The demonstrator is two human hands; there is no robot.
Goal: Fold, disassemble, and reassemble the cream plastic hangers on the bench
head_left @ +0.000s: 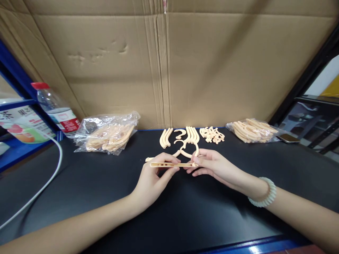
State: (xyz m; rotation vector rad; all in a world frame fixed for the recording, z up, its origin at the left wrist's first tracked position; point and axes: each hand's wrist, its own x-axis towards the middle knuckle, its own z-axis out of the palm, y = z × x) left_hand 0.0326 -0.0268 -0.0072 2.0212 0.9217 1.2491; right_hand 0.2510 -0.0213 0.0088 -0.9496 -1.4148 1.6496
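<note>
Both hands hold a cream plastic folding clothes hanger (162, 164) above the black table. Its long arm lies level and shows a slotted underside. My left hand (156, 176) pinches this arm near the middle between thumb and fingers. At the right end, my right hand (209, 162) grips the joint with thumb and forefinger. A curved piece (196, 150) rises just behind the right fingertips; whether it joins the held hanger I cannot tell. Further hanger parts (185, 154) lie just behind the hands, partly hidden by them.
Loose curved arms (166, 137), more arms (192, 135), hooks (180, 134) and small connectors (212, 134) lie at the back. Bags of parts stand left (109, 135) and right (253, 130), beside a phone (289, 138). At left are a bottle (57, 109) and white cable (50, 176); cardboard (212, 70) stands behind.
</note>
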